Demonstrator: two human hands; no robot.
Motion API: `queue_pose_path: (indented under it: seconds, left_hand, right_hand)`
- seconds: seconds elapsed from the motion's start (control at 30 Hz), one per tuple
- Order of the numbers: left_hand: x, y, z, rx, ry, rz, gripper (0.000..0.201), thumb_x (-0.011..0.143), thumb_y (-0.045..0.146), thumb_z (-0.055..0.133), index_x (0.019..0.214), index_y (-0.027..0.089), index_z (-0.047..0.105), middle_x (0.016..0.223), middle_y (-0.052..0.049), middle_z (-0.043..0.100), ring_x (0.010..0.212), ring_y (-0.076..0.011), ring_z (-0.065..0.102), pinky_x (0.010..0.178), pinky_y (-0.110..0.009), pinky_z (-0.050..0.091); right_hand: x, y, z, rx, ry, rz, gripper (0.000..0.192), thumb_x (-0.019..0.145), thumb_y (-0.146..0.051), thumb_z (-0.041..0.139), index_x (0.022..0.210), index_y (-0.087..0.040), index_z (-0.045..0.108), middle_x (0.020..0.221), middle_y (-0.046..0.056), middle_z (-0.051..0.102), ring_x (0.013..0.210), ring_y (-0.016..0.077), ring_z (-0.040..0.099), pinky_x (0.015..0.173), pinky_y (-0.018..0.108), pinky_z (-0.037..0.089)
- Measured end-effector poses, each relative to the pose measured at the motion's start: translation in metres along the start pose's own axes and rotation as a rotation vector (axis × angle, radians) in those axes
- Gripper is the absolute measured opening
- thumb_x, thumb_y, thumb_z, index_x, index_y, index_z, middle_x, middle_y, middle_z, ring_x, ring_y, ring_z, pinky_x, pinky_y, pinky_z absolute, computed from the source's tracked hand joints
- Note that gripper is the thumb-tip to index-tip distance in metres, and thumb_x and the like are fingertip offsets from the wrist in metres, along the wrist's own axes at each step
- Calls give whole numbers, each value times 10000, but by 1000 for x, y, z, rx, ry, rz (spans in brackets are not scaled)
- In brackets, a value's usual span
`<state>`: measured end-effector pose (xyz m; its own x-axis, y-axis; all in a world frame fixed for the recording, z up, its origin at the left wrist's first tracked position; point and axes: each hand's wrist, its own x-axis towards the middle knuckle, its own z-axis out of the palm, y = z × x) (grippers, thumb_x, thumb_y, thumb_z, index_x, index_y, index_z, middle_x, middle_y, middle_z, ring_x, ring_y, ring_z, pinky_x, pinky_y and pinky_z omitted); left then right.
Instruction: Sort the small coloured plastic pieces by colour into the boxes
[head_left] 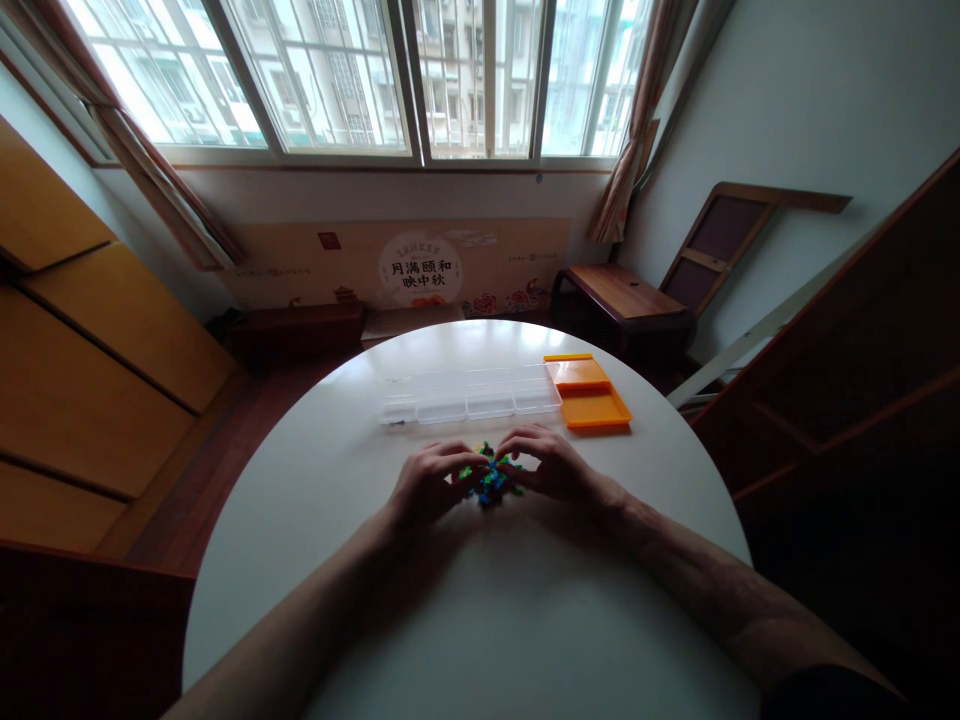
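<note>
A small heap of plastic pieces [491,487], blue, green and yellow with some dark ones, lies on the white round table. My left hand [433,478] comes in from the left side of the heap, its thumb and index finger closed in a pinch over the pieces. From the right, my right hand [546,462] bends over the same heap, thumb and fingertips drawn together close to the left fingertips. What sits between the fingers is too small to make out.
Behind the heap stands a clear plastic tray [491,403] with compartments. An orange tray [596,408] adjoins its right end. The round table [480,620] has its far edge toward the window. A wooden chair [630,295] stands beyond on the right.
</note>
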<state>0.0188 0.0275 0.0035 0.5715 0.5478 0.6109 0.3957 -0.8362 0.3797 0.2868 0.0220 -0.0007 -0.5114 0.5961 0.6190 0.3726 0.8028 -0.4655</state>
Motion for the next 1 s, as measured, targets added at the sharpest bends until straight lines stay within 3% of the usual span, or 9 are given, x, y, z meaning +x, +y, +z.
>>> queue_pose_path:
  seconds: [0.2,0.43,0.63,0.83,1.0]
  left_hand:
    - [2,3,-12,16,-35,2,132,1007,323,749,945,238,829,872,-29,767,649,-112,632,684,-246,536]
    - [-2,-2,-22,-86,-155,85,40,905,256,779,897,250,817,891,-38,750,774,-155,699,726,-259,562]
    - [-6,-4,-17,-104,-224,59,83,905,219,784,934,269,844,927,-41,773,799,-155,726,758,-248,586]
    - [-2,-7,-16,-117,-215,77,101,968,268,758,934,268,853,942,-50,782,795,-147,726,755,-245,590]
    - [-3,-7,-15,-117,-196,82,114,969,271,748,910,258,845,928,-53,780,798,-150,720,771,-251,586]
  right_hand:
    - [-4,11,-34,-168,96,122,51,1031,-279,747,991,-251,760,999,38,799,935,226,733,933,405,561]
    - [-27,62,-87,-473,275,412,141,992,-347,723,916,-231,752,964,82,786,948,294,702,935,464,554]
    - [-40,83,-92,-529,203,532,172,951,-400,730,892,-243,769,945,80,787,942,304,683,876,459,541]
    - [-41,80,-90,-544,135,594,125,922,-368,747,903,-251,786,989,61,803,980,299,680,895,449,520]
    - [-38,75,-87,-511,165,575,158,946,-383,721,903,-241,776,980,65,795,980,296,681,902,443,518]
